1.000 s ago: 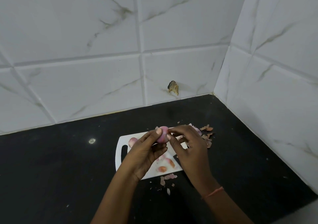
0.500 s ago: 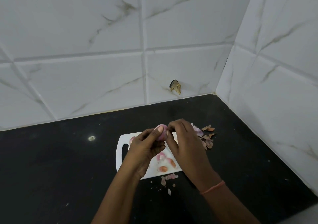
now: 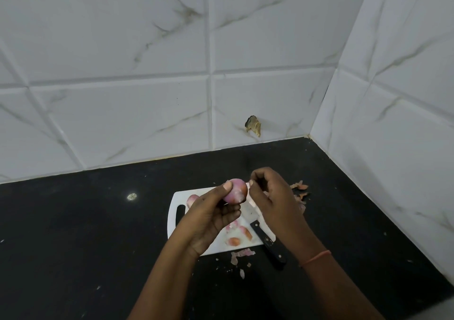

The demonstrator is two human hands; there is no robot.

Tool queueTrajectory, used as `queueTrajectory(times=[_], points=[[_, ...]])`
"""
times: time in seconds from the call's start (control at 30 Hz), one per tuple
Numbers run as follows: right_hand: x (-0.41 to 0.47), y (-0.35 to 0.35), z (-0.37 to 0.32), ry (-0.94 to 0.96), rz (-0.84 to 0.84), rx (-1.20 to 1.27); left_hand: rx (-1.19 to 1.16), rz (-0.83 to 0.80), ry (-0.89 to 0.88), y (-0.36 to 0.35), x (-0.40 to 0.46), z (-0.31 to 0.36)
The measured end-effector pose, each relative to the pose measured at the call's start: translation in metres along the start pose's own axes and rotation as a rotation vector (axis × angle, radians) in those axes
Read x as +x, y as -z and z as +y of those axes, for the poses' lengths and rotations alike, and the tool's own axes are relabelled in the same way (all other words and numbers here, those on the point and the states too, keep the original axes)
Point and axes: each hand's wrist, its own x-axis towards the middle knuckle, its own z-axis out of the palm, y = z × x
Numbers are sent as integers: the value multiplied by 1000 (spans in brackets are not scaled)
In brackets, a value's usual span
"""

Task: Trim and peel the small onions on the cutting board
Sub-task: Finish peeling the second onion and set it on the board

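The left hand (image 3: 208,221) has its fingers (image 3: 227,186) curled round a pink onion (image 3: 236,190), held above the far edge of the white board (image 3: 173,217). The right hand (image 3: 274,196) pinches a bit of skin (image 3: 248,184) just right of it. A knife (image 3: 266,239) lies on the board's near right corner, peels (image 3: 299,189) on the black counter (image 3: 73,233) beyond.

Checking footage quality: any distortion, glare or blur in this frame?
Head view: wide-angle lens bows the tile lines; one small bright glint on the black counter; light soft and even; onion and both hands fairly sharp.
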Motion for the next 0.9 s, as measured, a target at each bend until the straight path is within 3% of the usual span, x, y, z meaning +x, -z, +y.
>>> queueTrajectory(times=[0.1,0.2,0.3,0.4,0.7,0.9], points=[[-2,1,-1,-141,90,180,-32,-14,-3,-1,-3,2],[-8,-1,-10,-105,155,249,-42,-9,-13,-2,-3,2],[-14,-1,-18,108,156,122,-52,-8,-33,-2,-4,3],[-15,-3,-17,203,171,6,-21,-3,-63,-2,-5,4],[-15,-8,-14,238,173,-371,46,43,-115,0,-6,5],[-6,-10,-22,246,60,-530,75,96,-137,0,-6,3]])
